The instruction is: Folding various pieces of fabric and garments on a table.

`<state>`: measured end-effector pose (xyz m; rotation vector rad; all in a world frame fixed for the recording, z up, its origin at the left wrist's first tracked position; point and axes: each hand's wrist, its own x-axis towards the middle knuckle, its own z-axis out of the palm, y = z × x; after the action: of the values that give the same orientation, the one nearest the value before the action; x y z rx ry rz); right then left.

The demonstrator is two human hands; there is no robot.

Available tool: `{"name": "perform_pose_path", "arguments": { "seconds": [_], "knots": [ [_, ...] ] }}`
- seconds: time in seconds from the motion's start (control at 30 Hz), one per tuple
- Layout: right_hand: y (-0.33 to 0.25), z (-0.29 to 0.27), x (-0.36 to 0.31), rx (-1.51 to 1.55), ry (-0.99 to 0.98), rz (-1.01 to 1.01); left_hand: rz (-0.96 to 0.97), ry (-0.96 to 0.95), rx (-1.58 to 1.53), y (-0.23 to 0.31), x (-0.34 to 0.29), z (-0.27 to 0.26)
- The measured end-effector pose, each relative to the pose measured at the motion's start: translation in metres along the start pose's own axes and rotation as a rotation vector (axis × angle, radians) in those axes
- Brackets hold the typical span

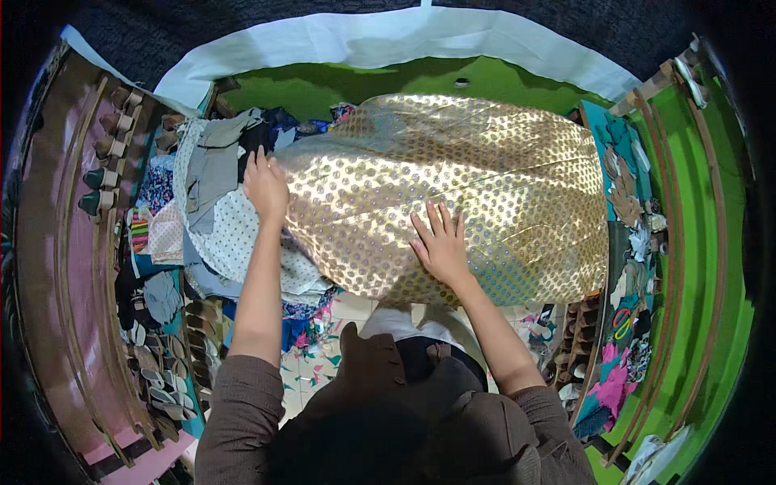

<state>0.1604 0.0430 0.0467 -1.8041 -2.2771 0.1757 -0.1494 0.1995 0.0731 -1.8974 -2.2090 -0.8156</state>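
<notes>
A large shiny gold fabric (517, 194) with a dotted pattern is spread over the surface in front of me. My right hand (443, 249) lies flat on its near middle part, fingers spread. Toward the fabric's left edge, my left hand (265, 187) rests with its fingers stretched forward, holding nothing that I can see. Just left of that hand lie grey cloth pieces (212, 166), on top of a white dotted cloth (222, 230). What lies beneath the gold fabric is hidden.
Scissors (622, 323) with coloured handles lie among scraps on the right, near a pink cloth (613, 384). Shoes (99, 190) stand along the left wall rack, with more shoes (166, 388) below. Fabric scraps litter the tiled floor (315, 368). A green wall (303, 87) rises behind.
</notes>
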Motion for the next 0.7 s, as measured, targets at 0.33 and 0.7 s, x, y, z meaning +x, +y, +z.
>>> {"name": "perform_pose_path", "arguments": {
  "seconds": [0.33,0.7],
  "knots": [
    [0.111,-0.015,-0.077,-0.112,-0.065,0.302,0.675,-0.587,-0.145,0.160,-0.209,-0.008],
    [0.280,-0.070,-0.230,-0.212,-0.035,0.470,0.433,-0.323,0.021,0.188,-0.309,-0.003]
  ]
}}
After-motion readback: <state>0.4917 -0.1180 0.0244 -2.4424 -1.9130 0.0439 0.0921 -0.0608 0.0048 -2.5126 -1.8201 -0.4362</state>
